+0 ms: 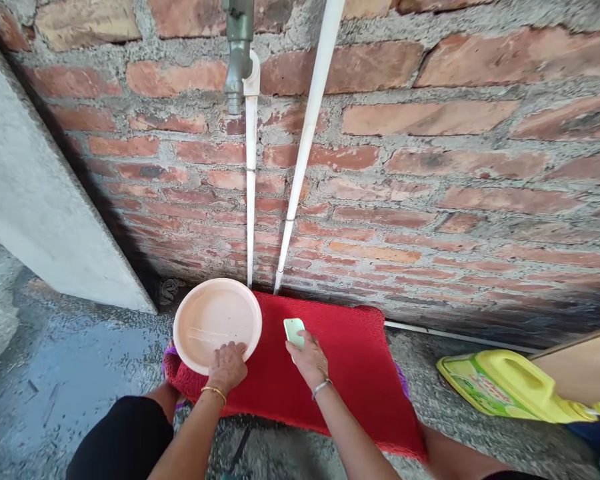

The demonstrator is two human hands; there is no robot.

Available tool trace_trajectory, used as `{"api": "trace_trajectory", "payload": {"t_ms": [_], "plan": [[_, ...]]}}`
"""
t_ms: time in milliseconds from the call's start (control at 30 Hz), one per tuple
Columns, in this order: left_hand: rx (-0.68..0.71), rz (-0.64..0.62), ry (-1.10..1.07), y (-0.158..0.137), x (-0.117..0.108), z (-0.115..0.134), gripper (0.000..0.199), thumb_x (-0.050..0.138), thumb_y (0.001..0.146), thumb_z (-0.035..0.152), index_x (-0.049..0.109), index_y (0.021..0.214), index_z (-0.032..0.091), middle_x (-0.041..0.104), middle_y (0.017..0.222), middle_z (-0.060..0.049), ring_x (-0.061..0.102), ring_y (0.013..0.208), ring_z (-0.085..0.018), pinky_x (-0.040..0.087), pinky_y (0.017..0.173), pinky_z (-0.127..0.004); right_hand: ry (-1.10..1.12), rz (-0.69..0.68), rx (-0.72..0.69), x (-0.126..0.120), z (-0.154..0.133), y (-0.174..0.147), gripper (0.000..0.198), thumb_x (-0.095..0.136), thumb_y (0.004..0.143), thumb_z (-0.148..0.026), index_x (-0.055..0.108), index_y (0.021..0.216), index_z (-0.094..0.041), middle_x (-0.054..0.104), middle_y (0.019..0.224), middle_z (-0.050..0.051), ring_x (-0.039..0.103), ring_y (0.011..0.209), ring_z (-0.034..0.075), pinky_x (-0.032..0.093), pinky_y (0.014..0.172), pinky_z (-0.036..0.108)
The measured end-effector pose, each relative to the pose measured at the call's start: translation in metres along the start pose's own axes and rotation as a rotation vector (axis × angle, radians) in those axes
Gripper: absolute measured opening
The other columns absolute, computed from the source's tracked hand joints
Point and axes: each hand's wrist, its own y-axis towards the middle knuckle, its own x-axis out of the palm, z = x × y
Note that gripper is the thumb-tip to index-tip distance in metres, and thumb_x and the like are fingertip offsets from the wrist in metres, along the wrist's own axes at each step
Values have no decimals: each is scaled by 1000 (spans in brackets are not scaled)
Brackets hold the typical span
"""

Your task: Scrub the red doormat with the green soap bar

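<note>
My left hand (227, 367) grips the near right rim of a pale pink plastic basin (217, 307), fingers over the inside edge. The basin tilts slightly, and a little clear water seems to lie in it. My right hand (307, 357) is closed around a pale green, rounded-rectangular scrub brush (294, 327) just over a red cloth (350, 353). Its underside is hidden. Thick and fluffy-edged, the cloth is spread wide in front of me, with the basin over its left end.
A metal tap (237, 67) and white pipes (310, 127) run down the brick wall (430, 167). On the right lies a yellow detergent bottle (510, 383). A concrete slab (55, 180) leans at left beside wet floor (80, 353).
</note>
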Motion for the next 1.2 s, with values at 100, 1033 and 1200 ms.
{"api": "trace_trajectory", "payload": {"t_ms": [100,1033,1200], "plan": [[-7,1,5,1,1,-1,50,38,88,16,59,132,27,63,125,-11,59,115,-26,44,96,-39,6,-14,-91,9,-43,16,43,56,87,-42,57,127,-25,61,119,10,64,103,24,46,82,32],[-4,-4,81,6,9,0,56,43,83,9,58,134,28,65,124,-10,62,111,-23,47,94,-37,-53,65,-262,6,-41,88,43,60,84,-36,62,126,-26,60,122,9,58,110,22,41,95,30],[-7,-12,90,7,10,1,56,43,83,8,58,133,27,66,124,-10,63,108,-23,48,92,-37,-261,-20,-356,11,-54,95,48,61,83,-40,59,129,-27,54,129,13,55,112,28,39,95,38]]}}
